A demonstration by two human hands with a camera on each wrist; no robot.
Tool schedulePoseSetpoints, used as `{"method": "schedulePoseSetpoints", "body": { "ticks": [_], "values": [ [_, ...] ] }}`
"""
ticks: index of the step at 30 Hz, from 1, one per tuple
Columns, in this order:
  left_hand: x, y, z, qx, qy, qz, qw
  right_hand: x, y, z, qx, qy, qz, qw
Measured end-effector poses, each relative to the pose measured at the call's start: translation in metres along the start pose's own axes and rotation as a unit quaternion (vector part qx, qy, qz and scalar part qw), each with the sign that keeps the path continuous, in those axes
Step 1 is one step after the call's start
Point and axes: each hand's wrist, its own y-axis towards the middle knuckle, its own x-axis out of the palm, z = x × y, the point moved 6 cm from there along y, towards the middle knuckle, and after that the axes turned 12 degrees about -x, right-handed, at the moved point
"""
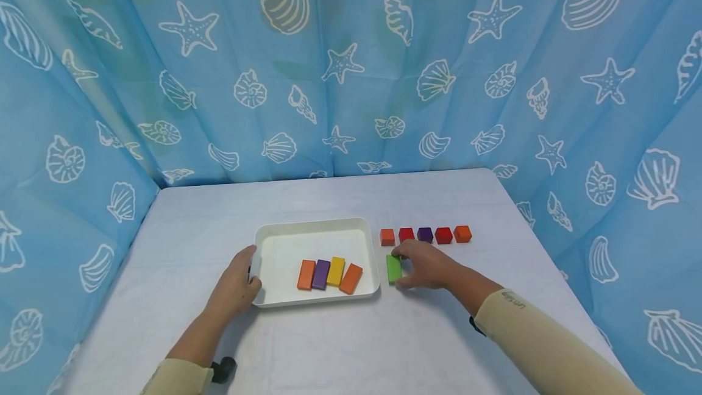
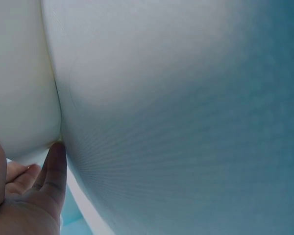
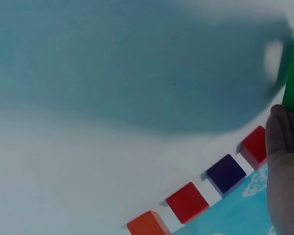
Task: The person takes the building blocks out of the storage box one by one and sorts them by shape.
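At the left side of a white rectangular tray [image 1: 312,305], my left hand [image 1: 234,282] holds its wall, fingers along the outside and thumb near the front corner. The left wrist view shows these fingers [image 2: 56,166] touching the tray's edge. To the right of the tray, my right hand [image 1: 430,266] pinches a green rectangular block [image 1: 393,269] lengthwise, fingers at its far end and thumb at its near end. In the tray lie an orange block [image 1: 306,275], a purple block [image 1: 320,275], a yellow block [image 1: 336,272] and another orange block [image 1: 351,278].
Behind my right hand, a row of small cubes runs left to right: orange [image 1: 387,237], red [image 1: 406,234], purple [image 1: 425,234], red [image 1: 443,235] and orange [image 1: 463,234]. A white cloth covers the table [image 1: 329,352]. A blue shell-patterned curtain [image 1: 351,108] surrounds its back and sides.
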Motion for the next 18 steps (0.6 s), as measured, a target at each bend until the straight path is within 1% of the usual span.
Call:
{"method": "schedulePoseSetpoints", "body": {
  "ticks": [8,18],
  "values": [
    [0.0004,0.0009,-0.0007,0.001,-0.002,0.006,1.0000,0.0040,0.0021,0.0023,-0.020,-0.002,-0.004,1.000],
    [0.0023,0.0018,-0.0024,-0.007,-0.003,0.005,1.0000,0.0080,0.0044,0.0011,-0.004,0.002,-0.008,1.000]
  ]
}}
